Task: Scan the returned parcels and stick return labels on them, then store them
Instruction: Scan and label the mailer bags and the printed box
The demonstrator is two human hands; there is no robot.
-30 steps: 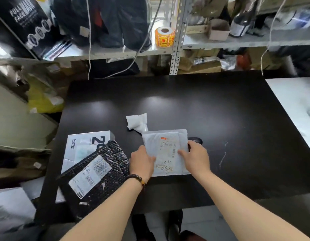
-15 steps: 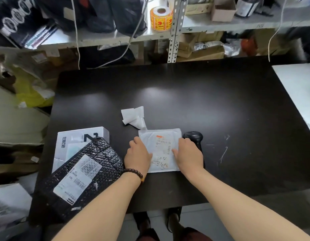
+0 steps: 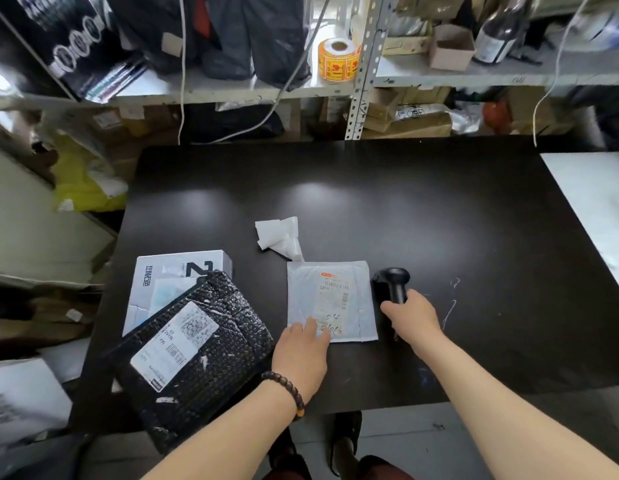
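Position 1, far left of the black table [image 3: 439,220]: white box [image 3: 183,271], partly covered by a black bubble mailer [image 3: 197,358] that bears a white shipping label and overhangs the near table edge. Position 2: left hand [image 3: 301,351], beaded bracelet at the wrist, fingers extended flat and pressing the near left corner of the white padded parcel [image 3: 330,299]. The parcel lies flat near the table's front centre, printed label facing up. Crumpled white paper [image 3: 278,235] sits just beyond its far left corner. An orange label roll [image 3: 338,58] stands on the shelf behind. Position 3: barcode scanner [image 3: 391,285], just right of the parcel. The right hand [image 3: 413,318] has its fingers curled round the scanner handle.
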